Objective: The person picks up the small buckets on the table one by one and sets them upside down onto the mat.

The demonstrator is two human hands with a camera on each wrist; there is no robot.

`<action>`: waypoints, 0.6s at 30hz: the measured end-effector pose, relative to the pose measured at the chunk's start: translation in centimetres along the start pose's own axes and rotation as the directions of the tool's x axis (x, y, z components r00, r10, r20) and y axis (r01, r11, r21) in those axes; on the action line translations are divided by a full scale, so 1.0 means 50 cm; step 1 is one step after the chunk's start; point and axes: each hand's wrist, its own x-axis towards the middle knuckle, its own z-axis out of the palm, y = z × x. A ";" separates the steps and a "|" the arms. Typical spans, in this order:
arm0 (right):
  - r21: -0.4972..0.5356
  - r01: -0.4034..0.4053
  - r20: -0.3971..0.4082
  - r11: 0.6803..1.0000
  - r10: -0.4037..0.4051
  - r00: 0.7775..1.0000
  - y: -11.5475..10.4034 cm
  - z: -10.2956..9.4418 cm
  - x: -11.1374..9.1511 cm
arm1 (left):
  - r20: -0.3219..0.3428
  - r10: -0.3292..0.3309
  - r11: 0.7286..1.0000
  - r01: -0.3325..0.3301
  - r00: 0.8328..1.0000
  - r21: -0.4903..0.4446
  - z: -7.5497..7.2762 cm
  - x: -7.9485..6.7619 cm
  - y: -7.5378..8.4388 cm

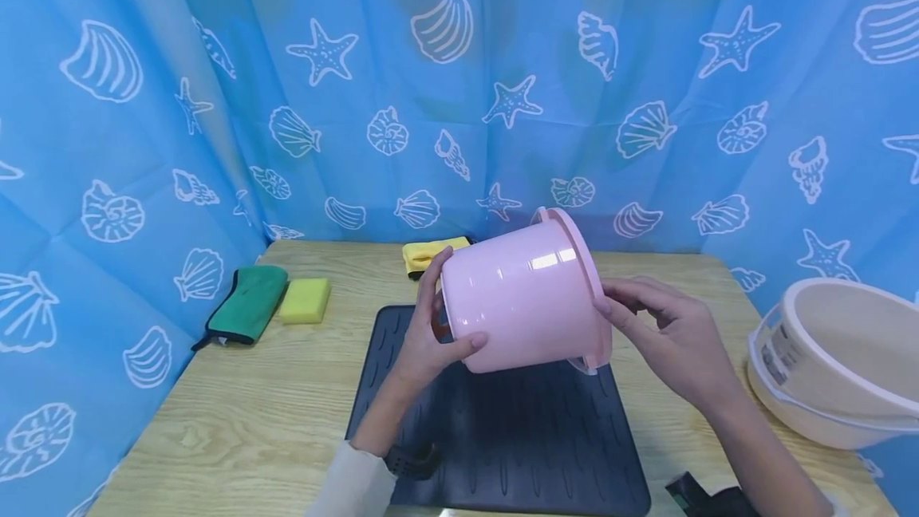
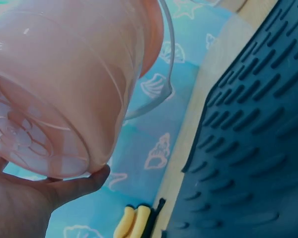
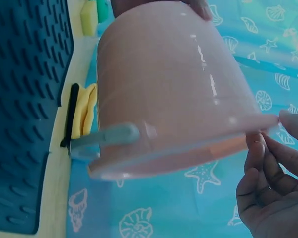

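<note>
over the black mat (image 1: 517,445), off its surface, we have the pink bucket (image 1: 520,301) tipped on its side, base to the left, mouth to the right. both our hands are on it. our left hand (image 1: 420,345) has its grip around the base end, thumb on the near side wall, the other fingers partly hidden behind. our right hand (image 1: 668,333) has a narrow grip, pinching the rim between thumb and fingers. so both grips hold the bucket, one per end. the pale handle (image 3: 109,136) hangs loose by the rim, and neither hand touches it. left wrist view shows us a round moulded pattern (image 2: 17,134) on the base.

the mat lies flat on the wooden counter (image 1: 251,405). past its far edge we see a folded yellow cloth (image 1: 434,250) with dark trim, partly behind the bucket. over to the left, well apart from the mat, a green cloth (image 1: 250,303) and a yellow sponge (image 1: 305,301) sit side by side. at the right edge of the counter we get pale basins (image 1: 790,381), which look stacked. blue curtain (image 1: 388,6) with white shells and starfish all round the back. we also note a white sleeve (image 1: 352,485) on our left arm.
</note>
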 end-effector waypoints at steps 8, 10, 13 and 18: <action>-0.105 0.135 0.010 0.985 -0.134 0.991 0.008 -0.014 -0.004 | -0.004 -0.020 1.000 0.020 1.000 0.020 -0.046 -0.016 0.010; -0.136 0.169 0.023 0.976 -0.168 0.986 0.012 -0.015 -0.006 | -0.004 -0.026 0.999 0.026 1.000 0.018 -0.057 -0.021 0.011; -0.175 0.204 0.047 0.963 -0.199 0.979 0.018 -0.017 -0.010 | 0.000 -0.036 0.999 0.036 0.999 0.011 -0.070 -0.029 0.013; -0.221 0.225 0.071 0.949 -0.214 0.974 0.028 -0.018 -0.019 | -0.006 -0.045 0.999 0.045 0.999 0.027 -0.085 -0.041 0.022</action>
